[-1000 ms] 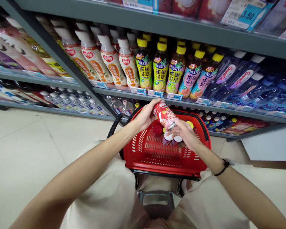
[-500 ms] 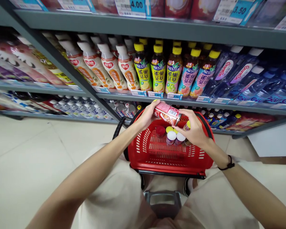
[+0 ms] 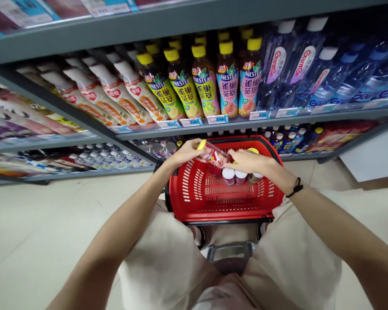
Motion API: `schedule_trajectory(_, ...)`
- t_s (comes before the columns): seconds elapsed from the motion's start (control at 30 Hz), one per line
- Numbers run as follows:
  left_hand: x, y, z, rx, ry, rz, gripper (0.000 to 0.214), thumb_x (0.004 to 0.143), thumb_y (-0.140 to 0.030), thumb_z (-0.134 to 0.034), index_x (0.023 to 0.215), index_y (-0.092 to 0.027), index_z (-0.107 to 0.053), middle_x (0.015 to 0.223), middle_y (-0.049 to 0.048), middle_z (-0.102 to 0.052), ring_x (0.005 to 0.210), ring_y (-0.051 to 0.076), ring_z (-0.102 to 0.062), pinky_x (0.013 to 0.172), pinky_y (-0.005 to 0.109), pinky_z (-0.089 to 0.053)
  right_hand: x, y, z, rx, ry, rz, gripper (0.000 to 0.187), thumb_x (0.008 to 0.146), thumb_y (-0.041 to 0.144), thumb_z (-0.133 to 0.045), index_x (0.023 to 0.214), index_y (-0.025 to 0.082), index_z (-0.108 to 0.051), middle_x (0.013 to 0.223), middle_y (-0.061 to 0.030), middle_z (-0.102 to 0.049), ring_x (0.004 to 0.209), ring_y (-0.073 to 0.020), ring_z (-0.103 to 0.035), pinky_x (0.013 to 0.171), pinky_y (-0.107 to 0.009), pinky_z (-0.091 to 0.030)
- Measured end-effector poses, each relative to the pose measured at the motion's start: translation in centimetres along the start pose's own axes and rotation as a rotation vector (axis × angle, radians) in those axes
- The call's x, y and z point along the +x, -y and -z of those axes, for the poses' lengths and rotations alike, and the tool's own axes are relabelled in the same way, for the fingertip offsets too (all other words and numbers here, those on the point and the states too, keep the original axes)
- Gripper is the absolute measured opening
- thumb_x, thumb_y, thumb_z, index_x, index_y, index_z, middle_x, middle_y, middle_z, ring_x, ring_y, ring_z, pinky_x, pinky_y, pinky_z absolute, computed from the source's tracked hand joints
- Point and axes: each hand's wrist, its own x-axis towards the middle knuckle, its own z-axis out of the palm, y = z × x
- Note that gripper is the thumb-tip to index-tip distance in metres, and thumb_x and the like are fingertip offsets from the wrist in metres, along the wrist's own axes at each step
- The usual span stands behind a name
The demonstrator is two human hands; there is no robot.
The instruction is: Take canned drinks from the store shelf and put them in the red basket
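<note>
A red-labelled drink bottle (image 3: 214,156) with a yellow cap lies almost level between both hands, over the red shopping basket (image 3: 194,202). My left hand (image 3: 185,152) is closed round its cap end. My right hand (image 3: 249,161) grips the other end, palm down. Below the bottle, several bottles (image 3: 234,175) with white and red caps stand upright in the basket's far part.
Grey shelves (image 3: 213,124) ahead carry yellow-capped Nestea bottles (image 3: 204,84), white-capped milk drinks (image 3: 116,92) to the left and clear water bottles (image 3: 297,64) to the right. Small water bottles fill the lower shelf. Pale tiled floor (image 3: 35,224) spreads left. A trolley handle (image 3: 230,249) sits between my knees.
The bottle has turned from tilted to nearly level and dropped closer to the basket. My right hand moved from under it to over its end. The view swung, with the shelves now tilted.
</note>
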Motion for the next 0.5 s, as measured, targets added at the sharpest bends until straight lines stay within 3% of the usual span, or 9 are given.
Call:
schedule_trajectory(0.1,1.2,1.6,0.4,0.5,0.089,-0.112,0.06,0.056,-0.047,-0.093,0.103,-0.016,-0.072,0.094,0.0045,-0.073,0.087,0.024,-0.069,0.08,0.032,-0.055,0.1,-0.9,0.4,-0.091,0.296,-0.116,0.05,0.103,0.053,-0.054,0.108,0.01,-0.078,0.106,-0.0245,-0.076,0.102,-0.0411,-0.074,0.086,-0.047,-0.055)
schedule_trajectory(0.17,2.3,3.1,0.2,0.812,0.157,-0.092,0.067,0.057,-0.044,-0.091,0.115,-0.017,-0.073,0.105,0.0073,-0.076,0.097,0.027,-0.07,0.088,0.032,-0.052,0.3,-1.8,0.6,-0.116,0.33,-0.17,0.049,0.1,0.054,-0.059,0.102,0.011,-0.081,0.103,-0.0236,-0.077,0.101,-0.0401,-0.074,0.085,-0.046,-0.056)
schedule_trajectory(0.23,3.1,4.8,-0.8,1.035,0.24,0.013,0.074,0.06,-0.041,-0.089,0.128,-0.018,-0.068,0.114,0.0099,-0.076,0.105,0.03,-0.071,0.092,0.032,-0.05,0.6,-2.6,0.9,-0.093,0.281,-0.186,0.049,0.094,0.057,-0.067,0.103,0.012,-0.082,0.102,-0.0224,-0.078,0.103,-0.039,-0.074,0.087,-0.045,-0.056)
schedule_trajectory(0.3,3.5,6.5,-2.4,1.148,0.297,0.098,0.076,0.059,-0.039,-0.089,0.13,-0.019,-0.067,0.114,0.0127,-0.077,0.106,0.033,-0.071,0.09,0.034,-0.051,0.9,-3.2,1.2,-0.037,0.237,-0.19,0.051,0.089,0.059,-0.074,0.105,0.012,-0.082,0.104,-0.0219,-0.078,0.105,-0.0387,-0.074,0.09,-0.045,-0.056)
schedule_trajectory(0.4,3.4,8.7,-5.1,1.252,0.333,0.153,0.078,0.056,-0.041,-0.092,0.126,-0.017,-0.069,0.11,0.0188,-0.077,0.107,0.04,-0.072,0.088,0.039,-0.051,1.3,-3.6,1.7,-0.037,0.258,-0.209,0.05,0.092,0.056,-0.072,0.109,0.01,-0.082,0.107,-0.023,-0.078,0.105,-0.0392,-0.075,0.091,-0.046,-0.058)
schedule_trajectory(0.5,3.2,9.6,-7.0,1.315,0.347,0.151,0.071,0.069,-0.052,-0.085,0.129,-0.018,-0.065,0.116,0.0195,-0.076,0.108,0.038,-0.072,0.09,0.04,-0.052,1.6,-3.3,1.9,-0.079,0.326,-0.216,0.044,0.098,0.047,-0.066,0.111,0.008,-0.082,0.105,-0.0226,-0.079,0.104,-0.0392,-0.075,0.093,-0.047,-0.058)
